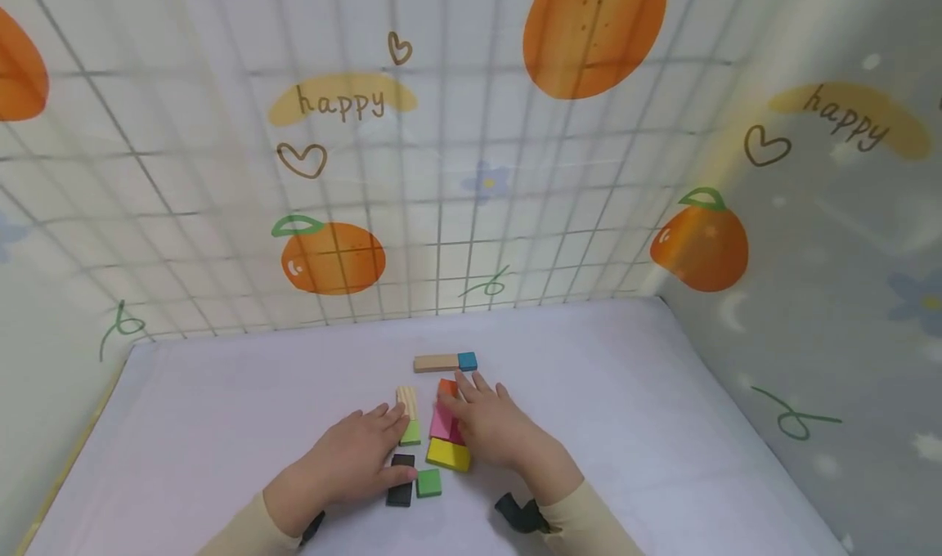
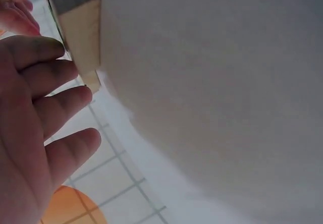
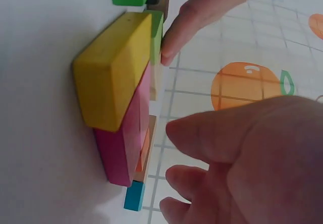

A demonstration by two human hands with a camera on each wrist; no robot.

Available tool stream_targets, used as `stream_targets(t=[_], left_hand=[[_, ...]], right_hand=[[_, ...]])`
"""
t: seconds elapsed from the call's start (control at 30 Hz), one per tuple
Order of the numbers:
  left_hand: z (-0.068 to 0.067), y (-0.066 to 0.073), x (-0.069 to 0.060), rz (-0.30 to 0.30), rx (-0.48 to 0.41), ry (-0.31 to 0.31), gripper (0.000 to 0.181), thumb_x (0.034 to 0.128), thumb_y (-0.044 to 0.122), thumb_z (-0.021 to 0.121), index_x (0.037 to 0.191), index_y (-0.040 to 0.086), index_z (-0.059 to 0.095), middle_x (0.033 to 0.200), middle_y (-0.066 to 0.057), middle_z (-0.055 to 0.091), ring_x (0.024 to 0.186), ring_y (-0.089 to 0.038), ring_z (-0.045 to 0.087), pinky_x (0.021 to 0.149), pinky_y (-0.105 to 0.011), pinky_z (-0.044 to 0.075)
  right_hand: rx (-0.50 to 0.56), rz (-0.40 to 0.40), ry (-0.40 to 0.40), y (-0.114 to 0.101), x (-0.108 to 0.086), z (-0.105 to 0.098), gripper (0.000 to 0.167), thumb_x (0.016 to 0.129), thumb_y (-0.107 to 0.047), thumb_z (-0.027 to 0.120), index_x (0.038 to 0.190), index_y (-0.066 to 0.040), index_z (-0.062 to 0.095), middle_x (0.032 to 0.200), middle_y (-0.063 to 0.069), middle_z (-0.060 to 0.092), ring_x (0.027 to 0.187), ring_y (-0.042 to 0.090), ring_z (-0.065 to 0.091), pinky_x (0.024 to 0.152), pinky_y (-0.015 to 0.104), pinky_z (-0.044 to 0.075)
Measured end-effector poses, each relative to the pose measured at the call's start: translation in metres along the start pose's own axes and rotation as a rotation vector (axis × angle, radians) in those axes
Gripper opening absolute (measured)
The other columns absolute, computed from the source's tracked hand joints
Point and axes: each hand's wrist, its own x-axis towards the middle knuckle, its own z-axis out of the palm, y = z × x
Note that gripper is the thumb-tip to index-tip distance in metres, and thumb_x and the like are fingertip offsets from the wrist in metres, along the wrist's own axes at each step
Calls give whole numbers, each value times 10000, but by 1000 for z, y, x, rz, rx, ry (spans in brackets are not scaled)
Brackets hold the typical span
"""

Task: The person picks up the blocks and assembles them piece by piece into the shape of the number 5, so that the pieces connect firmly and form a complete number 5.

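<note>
Using yellow block (image 1: 448, 455) on white desk (image 1: 625, 425) as datum, directions per head view. Seeing both hands spread out, gripping nothing.

Left hand (image 1: 349, 458): left of yellow block, fingers extended and relaxed, tips over striped wood block (image 1: 406, 401) and light green block (image 1: 410, 433), thumb over black block (image 1: 400, 497). Right hand (image 1: 496, 429): right of and beyond yellow block, fingers loosely apart, tips over orange block (image 1: 446, 386) and pink block (image 1: 441, 422). Can't confirm contact for either.

Also on head view: green block (image 1: 428, 483) just near-left of yellow block; tan plank (image 1: 437, 364) well beyond it, capped at right end by blue block (image 1: 467, 361).

From right wrist only: side faces and thickness of yellow block, plus magenta block (image 3: 113, 158) side-on, just beyond yellow block; mostly hidden under right hand from head. Showing right thumb and fingers with a visible gap to the blocks from this angle.

From left wrist only: palm side of left hand, plus wooden piece (image 2: 83, 32) with plain wood side and dark face carrying a mark, cut off by frame edge. Can't match to a head-view block. Not showing yellow block at all.

From head only: "happy" lettering (image 1: 341, 102) on printed backdrop (image 1: 441, 131) well beyond yellow block.
</note>
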Motion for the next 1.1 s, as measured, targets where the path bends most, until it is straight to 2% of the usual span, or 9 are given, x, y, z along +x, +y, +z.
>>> stream_targets(t=[0.23,0.43,0.57,0.77,0.9,1.1], left_hand=[[0,-9,2,-34,-44,14,883,902,739,517,1533,125,446,1604,-37,420,1466,-280,420,1137,-550,402],[-4,-20,13,-67,-5,50,829,932,711,501,1503,110,489,1579,-58,456,1435,-307,459,1119,-525,432],[-8,-24,20,-72,-21,51,816,932,695,522,1492,102,504,1567,-68,470,1433,-321,460,1126,-535,423],[-10,-27,26,-90,-53,17,951,883,746,547,1541,73,412,1636,-86,350,1499,-286,366,1162,-532,382],[-15,-25,28,-76,-96,33,1007,878,735,569,1570,44,331,1674,-109,247,1537,-281,286,1176,-547,354],[-16,-25,37,-58,-137,13,959,909,717,536,1559,36,353,1668,-128,252,1548,-278,255,1194,-516,339]], right_hand=[[-21,6,19,1,3,3,523,1021,-229,552,1532,-278,454,1656,90,311,1541,386,233,1180,663,247],[-6,19,27,2,7,7,545,1017,-230,556,1546,-267,431,1658,84,307,1545,377,227,1186,657,237],[2,20,29,3,8,8,553,1017,-233,555,1552,-263,419,1661,82,300,1547,372,221,1190,655,231],[4,15,39,5,6,8,563,1013,-228,562,1555,-252,415,1661,83,298,1547,370,225,1188,660,233],[4,8,40,5,6,8,567,1015,-232,565,1560,-252,407,1666,61,288,1552,345,222,1189,661,230],[13,-4,48,4,7,7,566,1020,-254,560,1563,-231,401,1666,56,288,1556,329,213,1189,670,217]])
